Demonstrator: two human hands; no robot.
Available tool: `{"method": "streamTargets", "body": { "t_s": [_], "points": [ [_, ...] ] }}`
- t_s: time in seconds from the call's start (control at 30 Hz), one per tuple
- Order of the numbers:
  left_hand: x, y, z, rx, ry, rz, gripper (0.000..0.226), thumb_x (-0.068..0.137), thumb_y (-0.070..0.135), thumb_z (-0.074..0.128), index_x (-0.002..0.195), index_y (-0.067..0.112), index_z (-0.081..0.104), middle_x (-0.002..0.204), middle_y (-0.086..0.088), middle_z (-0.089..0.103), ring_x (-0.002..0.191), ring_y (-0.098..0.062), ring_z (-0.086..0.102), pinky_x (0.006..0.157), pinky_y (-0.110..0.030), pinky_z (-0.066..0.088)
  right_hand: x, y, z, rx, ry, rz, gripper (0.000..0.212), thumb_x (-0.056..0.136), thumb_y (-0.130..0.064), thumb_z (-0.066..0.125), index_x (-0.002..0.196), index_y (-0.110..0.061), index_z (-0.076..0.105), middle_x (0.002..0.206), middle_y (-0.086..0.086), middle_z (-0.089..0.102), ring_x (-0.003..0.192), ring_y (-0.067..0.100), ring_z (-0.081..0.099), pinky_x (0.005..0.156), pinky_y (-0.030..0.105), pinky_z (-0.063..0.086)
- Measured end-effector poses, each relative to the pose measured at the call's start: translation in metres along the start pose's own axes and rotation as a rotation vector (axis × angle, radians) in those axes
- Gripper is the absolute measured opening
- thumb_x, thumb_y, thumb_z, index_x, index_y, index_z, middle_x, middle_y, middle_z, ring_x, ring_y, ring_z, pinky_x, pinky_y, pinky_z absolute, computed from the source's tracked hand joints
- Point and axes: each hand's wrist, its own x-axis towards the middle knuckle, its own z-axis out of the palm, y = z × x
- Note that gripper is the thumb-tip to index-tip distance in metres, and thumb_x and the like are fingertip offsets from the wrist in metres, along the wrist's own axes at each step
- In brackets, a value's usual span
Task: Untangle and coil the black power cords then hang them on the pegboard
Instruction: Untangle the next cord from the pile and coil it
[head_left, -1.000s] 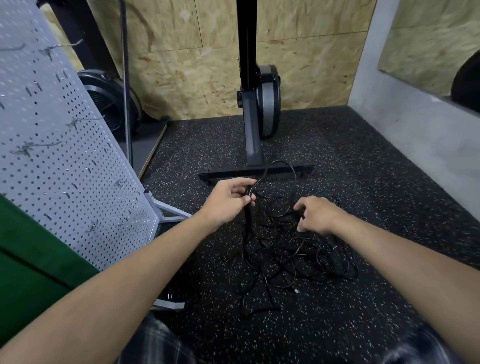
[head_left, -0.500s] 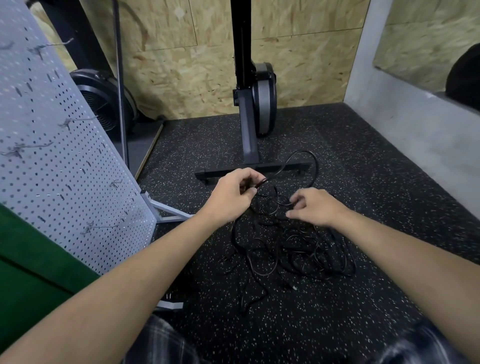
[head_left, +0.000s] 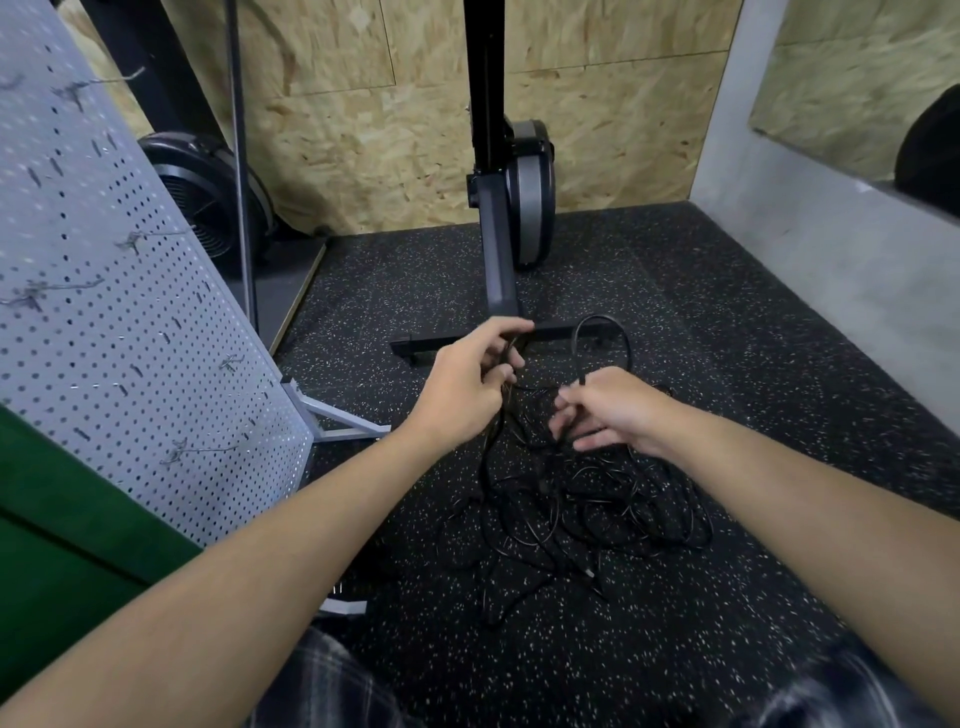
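The left hand (head_left: 462, 387) has its fingers (head_left: 498, 332) clenched round a few strands of the black power cords (head_left: 597, 512), which hang from it down to the heap. How the strands run inside the palm is hidden. Just right of those fingers, the right hand (head_left: 613, 410) seems to pinch a loop of cord between thumb and forefinger. The loop arches up beyond the fingertips and drops behind the knuckles. Its lower fingers (head_left: 563, 427) are smeared with blur, so that hold is hard to read in full.

Nearer than both sets of fingers, the rest of the cords lie tangled on the speckled floor (head_left: 727, 364). Single runs cannot be followed and plugs are hard to pick out. Just beyond the fingers runs the cross foot of a black stand (head_left: 498, 218), its post cut off at the top. Well left of the fingers leans the pegboard (head_left: 130, 322), cropped at the frame edge, with wire hooks (head_left: 205, 449). Right of the fingers, open floor runs to a grey wall (head_left: 831, 270).
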Motion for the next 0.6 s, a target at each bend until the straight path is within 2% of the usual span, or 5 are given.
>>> {"method": "streamTargets", "body": {
  "t_s": [0.07, 0.13, 0.27, 0.4, 0.6],
  "points": [
    [0.000, 0.000, -0.001, -0.019, 0.042, -0.026, 0.061, 0.098, -0.013, 0.053, 0.146, 0.025, 0.056, 0.099, -0.001, 0.069, 0.089, -0.014, 0.069, 0.085, -0.019, 0.053, 0.000, 0.006, -0.005, -0.366, 0.004, 0.035, 0.026, 0.108, -0.011, 0.046, 0.128, 0.002, 0.057, 0.079, 0.007, 0.080, 0.078, 0.028, 0.074, 0.075, 0.040, 0.064],
    [0.002, -0.003, -0.002, -0.011, 0.084, -0.058, 0.058, 0.100, -0.013, 0.051, 0.148, 0.019, 0.057, 0.100, -0.002, 0.069, 0.092, -0.014, 0.069, 0.085, -0.017, 0.053, 0.001, 0.015, -0.008, -0.631, -0.023, 0.123, 0.026, 0.106, -0.007, 0.043, 0.130, 0.004, 0.049, 0.074, 0.007, 0.079, 0.075, 0.029, 0.076, 0.075, 0.041, 0.066],
    [0.004, -0.005, -0.005, -0.021, 0.164, -0.084, 0.048, 0.099, -0.016, 0.050, 0.133, 0.012, 0.067, 0.099, -0.005, 0.070, 0.096, -0.015, 0.071, 0.085, -0.013, 0.052, 0.004, 0.029, -0.018, -0.813, -0.096, 0.343, 0.022, 0.107, -0.007, 0.049, 0.119, 0.009, 0.058, 0.080, 0.014, 0.078, 0.075, 0.022, 0.078, 0.057, 0.030, 0.063],
    [0.004, -0.001, -0.007, -0.070, 0.143, -0.081, 0.047, 0.098, -0.016, 0.051, 0.125, 0.017, 0.071, 0.097, -0.003, 0.071, 0.094, -0.013, 0.073, 0.090, -0.022, 0.057, 0.007, 0.033, -0.028, -0.759, -0.018, 0.243, 0.028, 0.104, -0.019, 0.061, 0.125, -0.002, 0.060, 0.103, 0.011, 0.076, 0.094, 0.025, 0.077, 0.076, 0.039, 0.065],
    [0.006, 0.006, -0.006, -0.240, 0.114, -0.076, 0.047, 0.099, -0.015, 0.052, 0.119, 0.021, 0.074, 0.095, -0.003, 0.072, 0.098, -0.017, 0.076, 0.097, -0.045, 0.061, 0.016, 0.022, -0.025, -0.470, 0.108, -0.163, 0.091, 0.090, -0.042, 0.080, 0.161, -0.031, 0.024, 0.116, -0.003, 0.069, 0.088, 0.015, 0.069, 0.087, 0.040, 0.060]
  ]
}}
